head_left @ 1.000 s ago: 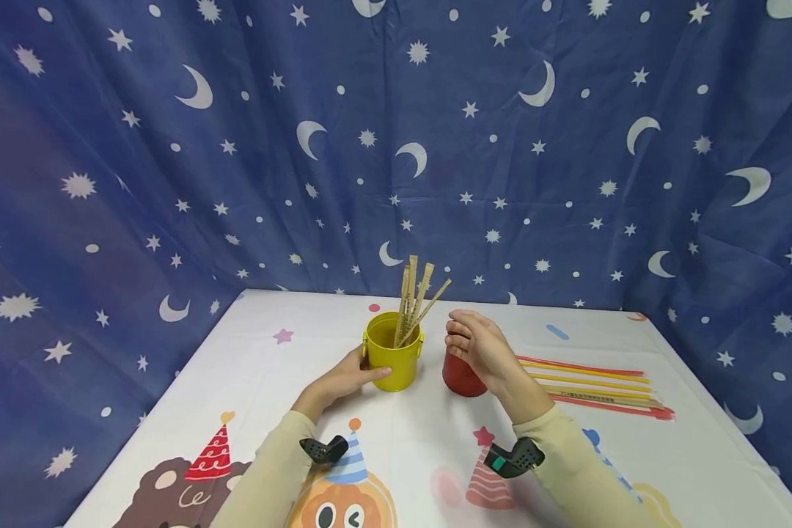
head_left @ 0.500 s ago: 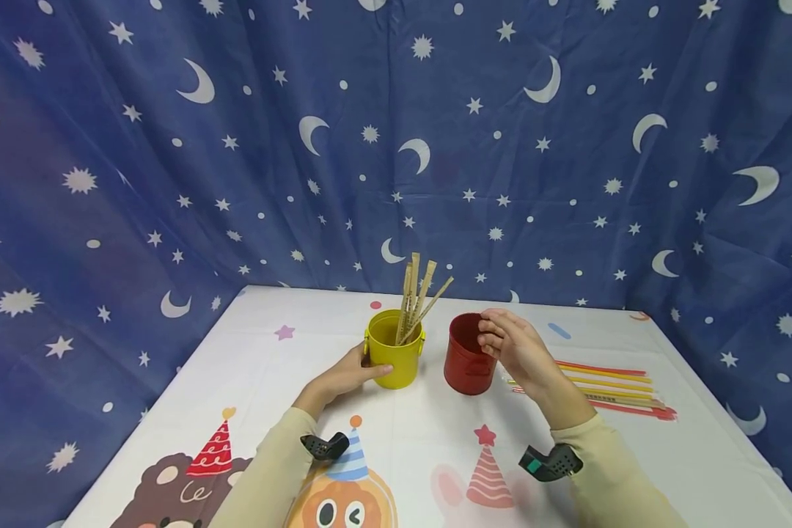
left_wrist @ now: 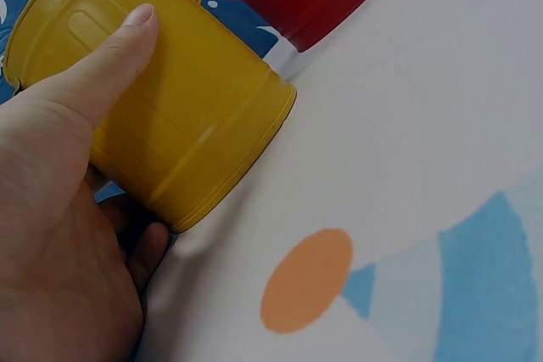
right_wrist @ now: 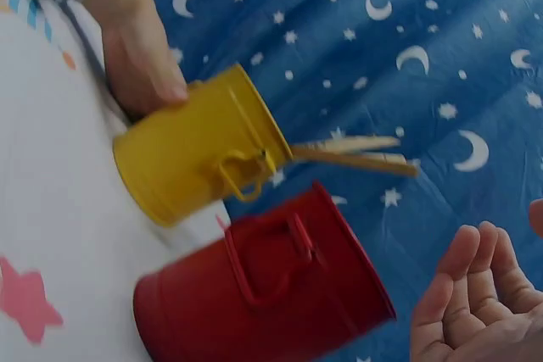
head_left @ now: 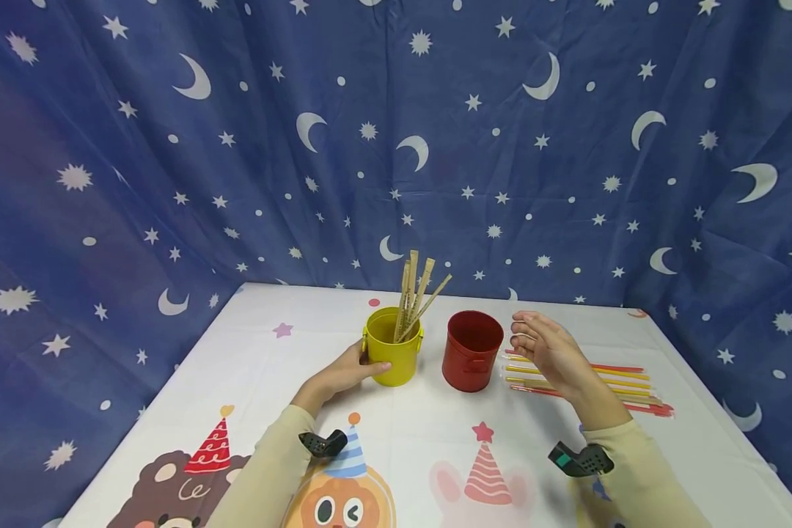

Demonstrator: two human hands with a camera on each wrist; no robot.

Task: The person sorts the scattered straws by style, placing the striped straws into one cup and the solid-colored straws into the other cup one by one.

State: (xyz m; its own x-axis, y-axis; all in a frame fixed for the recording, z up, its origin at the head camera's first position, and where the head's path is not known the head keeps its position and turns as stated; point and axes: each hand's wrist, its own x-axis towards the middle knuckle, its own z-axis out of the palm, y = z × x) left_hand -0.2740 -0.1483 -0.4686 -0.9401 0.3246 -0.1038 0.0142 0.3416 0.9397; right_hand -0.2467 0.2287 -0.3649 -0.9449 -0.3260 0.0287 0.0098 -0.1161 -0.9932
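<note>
My left hand (head_left: 338,375) holds a small yellow metal bucket (head_left: 396,365) from its left side, thumb across the front and the other fingers behind. Several thin tan sticks (head_left: 412,293) stand in it, leaning to the right. Beside it, to the right, a red metal bucket (head_left: 465,372) stands upright on the table; no sticks show above its rim. My right hand (head_left: 554,353) is raised to the right of the red bucket, fingers loosely bent with nothing in them. The right wrist view shows a gap between these fingers (right_wrist: 484,281) and the red rim.
Under and beyond my right hand lies a flat row of red, yellow and tan sticks (head_left: 623,385), partly hidden by the hand. The white tablecloth (head_left: 251,367) has cartoon prints. A blue curtain (head_left: 343,183) with moons and stars hangs behind the table.
My right hand has moved right, away from the red bucket, whose mouth is now uncovered. The left hand still holds the yellow bucket in the same place.
</note>
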